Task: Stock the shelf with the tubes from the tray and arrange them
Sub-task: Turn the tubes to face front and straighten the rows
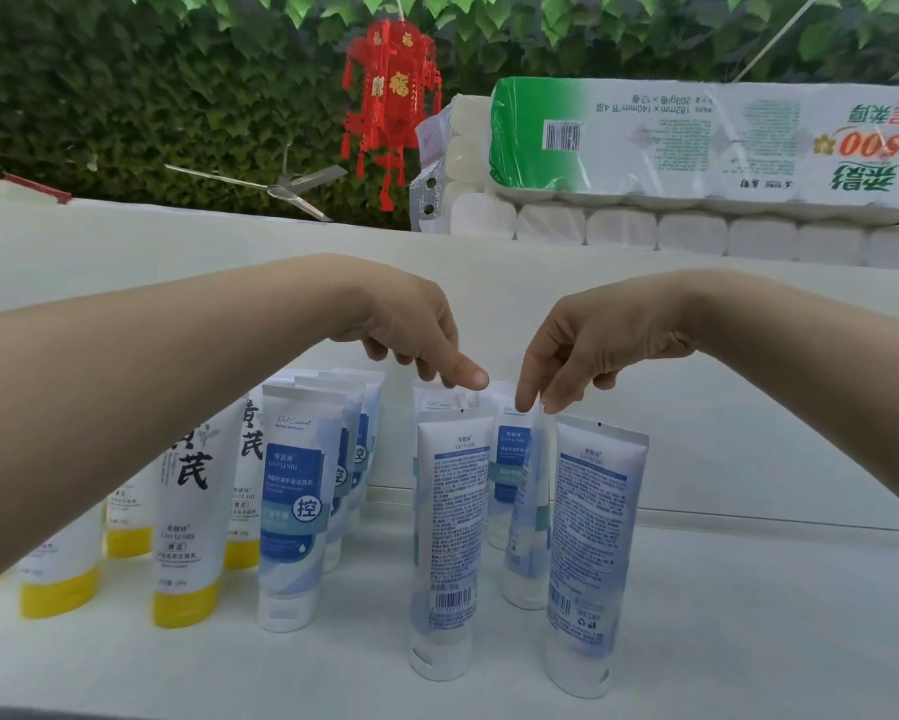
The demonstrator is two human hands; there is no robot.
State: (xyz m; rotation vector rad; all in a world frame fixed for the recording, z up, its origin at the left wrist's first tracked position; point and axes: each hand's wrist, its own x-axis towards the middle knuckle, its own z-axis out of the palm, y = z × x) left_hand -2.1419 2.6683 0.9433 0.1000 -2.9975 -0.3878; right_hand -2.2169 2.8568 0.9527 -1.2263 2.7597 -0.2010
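Note:
Several white-and-blue tubes stand cap-down on the white shelf (748, 615). My right hand (593, 350) pinches the top seam of a tube turned edge-on (528, 511), between a back-facing tube (450, 537) and another back-facing tube (590, 543). My left hand (411, 330) hovers over the tubes behind, fingers curled and index finger pointing down, holding nothing. A row of front-facing blue tubes (294, 501) stands to the left. Yellow-capped white tubes (190, 522) stand further left, partly hidden by my left forearm. No tray is in view.
Large packs of toilet paper rolls (697, 148) lie on top of the shelf's back wall at the right. A red paper lantern (390, 96) hangs in front of green leaves. The shelf's front edge runs along the bottom.

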